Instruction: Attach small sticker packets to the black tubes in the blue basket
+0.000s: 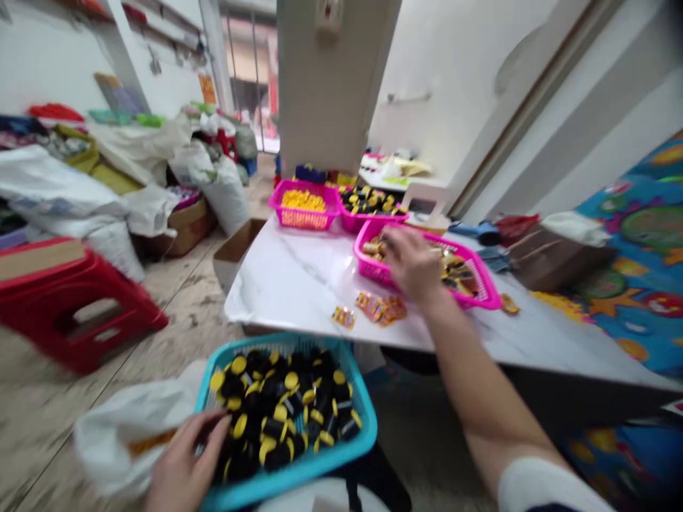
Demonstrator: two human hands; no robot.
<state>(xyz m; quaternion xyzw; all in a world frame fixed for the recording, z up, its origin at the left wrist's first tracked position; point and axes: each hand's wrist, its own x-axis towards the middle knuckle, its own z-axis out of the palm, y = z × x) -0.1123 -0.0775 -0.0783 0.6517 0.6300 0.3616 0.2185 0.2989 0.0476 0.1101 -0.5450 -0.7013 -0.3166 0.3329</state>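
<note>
A turquoise basket (pixel 368 427) in front of me is full of small black cylindrical pieces with yellow round ends (pixel 274 427). At its left rim is my left hand (pixel 184 462), fingers curled round something small and dark that I cannot make out. My right hand (pixel 413 263) reaches over a pink basket (pixel 488 288) on the table. Its fingers are bent together among small yellow-and-brown pieces (pixel 456 274), and their tips are hidden. Small printed orange packets (pixel 381 308) lie on the tabletop before this basket, with a single one (pixel 343 317) to their left.
On the white table (pixel 288 277), one pink basket (pixel 304 222) holds yellow pieces and another (pixel 360 222) black-and-yellow ones. A red stool (pixel 80 306) stands at left, near a white plastic bag (pixel 128 427). Sacks (pixel 213 188) and a cardboard box (pixel 235 249) are on the floor.
</note>
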